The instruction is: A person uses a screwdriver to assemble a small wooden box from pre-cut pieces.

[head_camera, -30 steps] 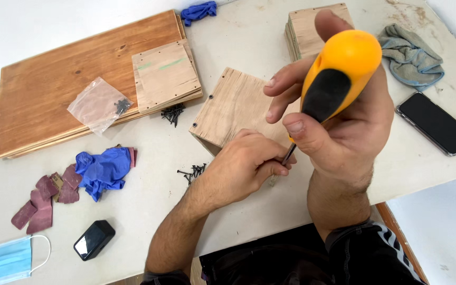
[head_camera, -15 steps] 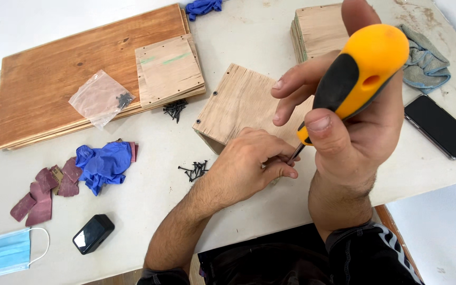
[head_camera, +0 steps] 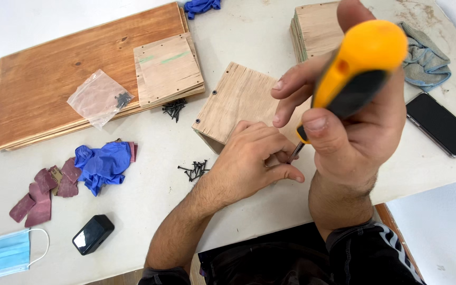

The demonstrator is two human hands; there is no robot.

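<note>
My right hand [head_camera: 354, 126] grips a screwdriver with an orange and black handle [head_camera: 357, 71], held upright with its metal shaft pointing down. My left hand [head_camera: 252, 161] rests with curled fingers at the near corner of a small plywood box [head_camera: 236, 100], its fingertips around the shaft's tip; any screw there is hidden. The box's top panel shows dark screw heads along its left edge. A small heap of black screws [head_camera: 195, 170] lies on the table just left of my left hand.
A large brown board [head_camera: 75, 68] carries a small plywood panel [head_camera: 167, 68] and a clear bag [head_camera: 97, 99]. More screws [head_camera: 174, 108], a blue glove [head_camera: 103, 164], red sandpaper scraps [head_camera: 40, 192], a black device [head_camera: 93, 234], a face mask [head_camera: 1, 254], stacked plywood [head_camera: 315, 29], a cloth [head_camera: 423, 55], a phone [head_camera: 441, 124].
The screwdriver handle has risen and shifted right toward the camera. My left hand stays at the box's corner.
</note>
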